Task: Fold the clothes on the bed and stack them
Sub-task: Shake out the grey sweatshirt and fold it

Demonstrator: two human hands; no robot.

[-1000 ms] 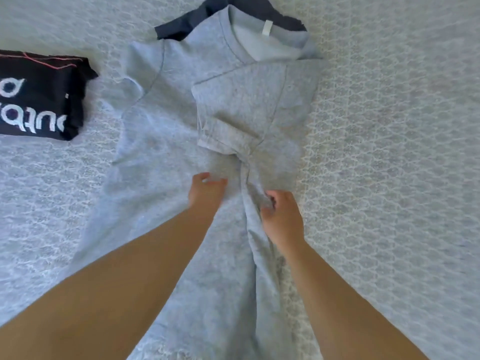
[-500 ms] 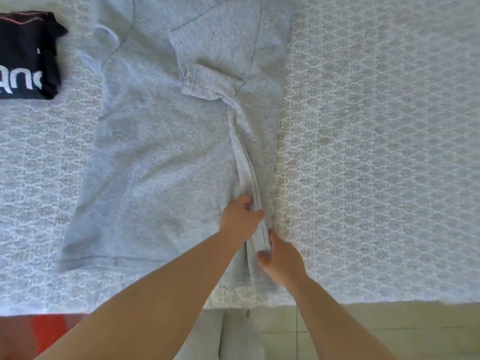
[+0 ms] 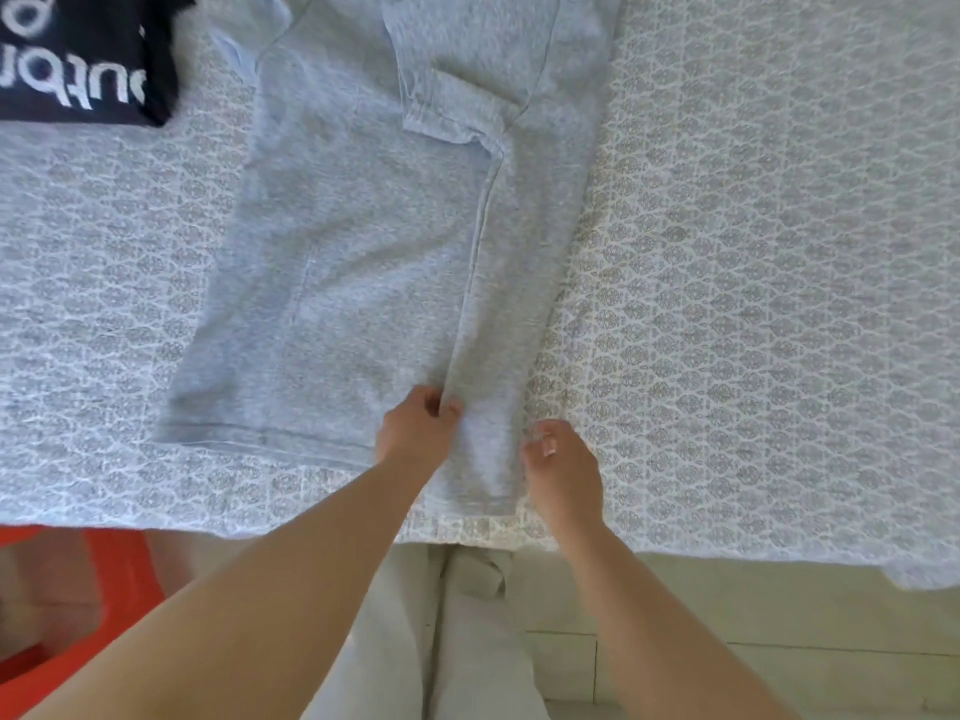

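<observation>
A grey shirt lies flat on the patterned bed, its right side and sleeve folded in over the body. Near the hem, the left hand pinches the folded edge, while the right hand rests at the shirt's right edge with fingers curled; whether it grips cloth cannot be told. A folded black shirt sits far left.

One grey T-shirt, one folded black garment, one bed, two hands
</observation>
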